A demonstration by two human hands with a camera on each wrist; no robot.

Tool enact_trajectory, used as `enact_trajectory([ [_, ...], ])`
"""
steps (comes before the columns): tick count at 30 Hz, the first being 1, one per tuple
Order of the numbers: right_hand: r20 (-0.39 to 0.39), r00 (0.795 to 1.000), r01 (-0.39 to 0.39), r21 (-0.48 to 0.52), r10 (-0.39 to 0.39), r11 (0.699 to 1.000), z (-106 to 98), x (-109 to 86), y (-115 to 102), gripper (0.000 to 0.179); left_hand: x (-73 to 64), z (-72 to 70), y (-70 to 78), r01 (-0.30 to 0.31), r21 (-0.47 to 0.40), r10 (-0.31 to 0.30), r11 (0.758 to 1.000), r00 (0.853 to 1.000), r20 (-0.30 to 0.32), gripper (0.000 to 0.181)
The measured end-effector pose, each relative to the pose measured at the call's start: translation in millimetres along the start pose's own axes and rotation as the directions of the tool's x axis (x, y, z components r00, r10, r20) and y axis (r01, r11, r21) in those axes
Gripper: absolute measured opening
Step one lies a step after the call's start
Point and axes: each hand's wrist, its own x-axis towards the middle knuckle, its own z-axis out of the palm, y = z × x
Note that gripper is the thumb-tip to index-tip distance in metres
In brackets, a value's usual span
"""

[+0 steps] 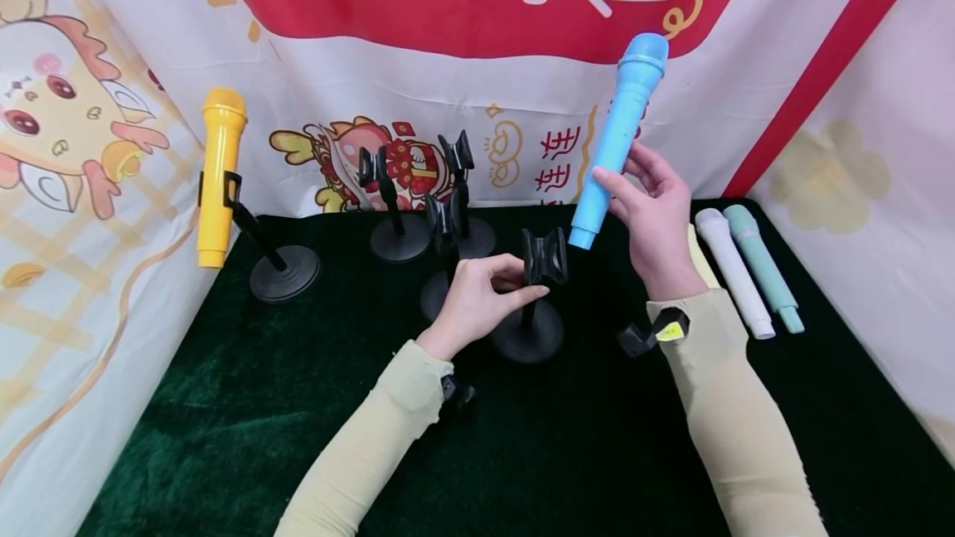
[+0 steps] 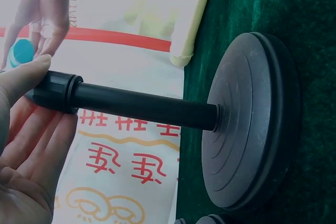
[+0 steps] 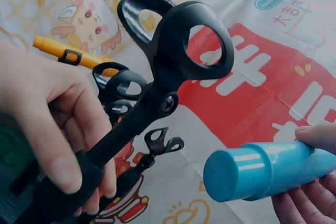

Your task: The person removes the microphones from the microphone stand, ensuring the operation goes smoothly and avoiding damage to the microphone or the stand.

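My left hand (image 1: pixel 481 301) grips the upper neck of a black microphone stand (image 1: pixel 531 336), just under its clip. The stand's round base rests on the dark green cloth. In the right wrist view the stand's forked clip (image 3: pixel 178 51) shows with nothing in it. A blue microphone (image 1: pixel 618 135) is held up in my right hand (image 1: pixel 656 210), pinched between thumb and fingers near its lower half, head up and tilted right. Its lower end (image 3: pixel 231 174) hangs beside the clip, apart from it. My left thumb (image 2: pixel 26 77) lies across the stand's collar in the left wrist view.
On the left a yellow microphone (image 1: pixel 219 181) sits in another stand (image 1: pixel 285 273). Several bare stands (image 1: pixel 399 237) cluster behind my left hand. A white microphone (image 1: pixel 734 276), a mint green microphone (image 1: pixel 763 268) and a pale yellow one (image 1: pixel 704 255) lie at the right. A printed cloth (image 1: pixel 462 81) hangs behind.
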Motion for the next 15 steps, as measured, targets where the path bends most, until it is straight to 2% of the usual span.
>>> enact_trajectory([
  [15, -0.023, 0.994, -0.107, -0.1, 0.105, 0.989, -34.7, -9.1, 22.5, 0.059, -0.4, -0.7, 0.7, 0.018, 0.003, -0.018, 1.0, 1.0, 0.007, 0.016],
])
